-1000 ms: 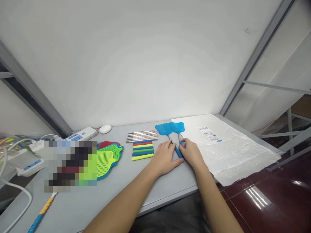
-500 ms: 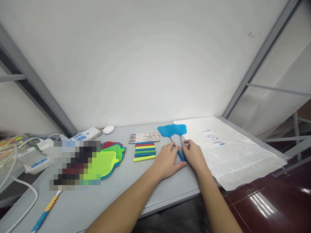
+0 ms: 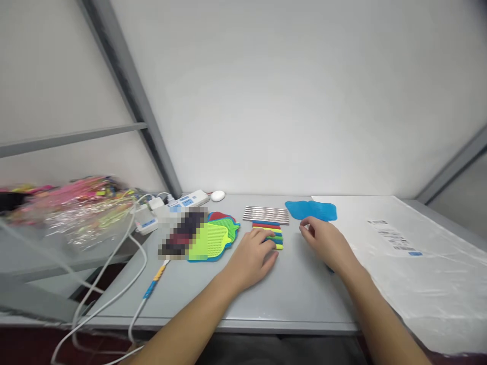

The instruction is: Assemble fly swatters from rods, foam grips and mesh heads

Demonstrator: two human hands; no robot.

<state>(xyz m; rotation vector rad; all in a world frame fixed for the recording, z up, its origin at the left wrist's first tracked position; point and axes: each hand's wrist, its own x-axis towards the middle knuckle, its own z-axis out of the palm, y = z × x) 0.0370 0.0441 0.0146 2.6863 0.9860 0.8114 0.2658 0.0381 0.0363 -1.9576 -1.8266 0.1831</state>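
My left hand [image 3: 251, 256] reaches over the row of coloured handle tubes [image 3: 276, 242], yellow, green, blue and red, fingers apart, covering their left ends. Whether a fingertip touches a tube I cannot tell. My right hand [image 3: 327, 243] hovers just below the blue fly swatter heads [image 3: 310, 209], fingers loosely bent, with nothing visible between them. A bit of blue handle shows under its wrist; the swatters' shafts are hidden by the hand. Above the tubes lie several thin metal rods [image 3: 266, 215] side by side.
A stack of coloured swatter heads [image 3: 215, 241] lies left of the tubes. Behind it are a power strip [image 3: 192, 199] and a white round device [image 3: 217, 195]. White cables [image 3: 137, 284] hang at the left, by plastic bags [image 3: 87, 213]. White packaging [image 3: 391, 274] covers the right side.
My view has turned left. My left hand has left the blue swatter handles and moved left to the coloured tubes. My right hand has come off the swatter, which stays on the table.
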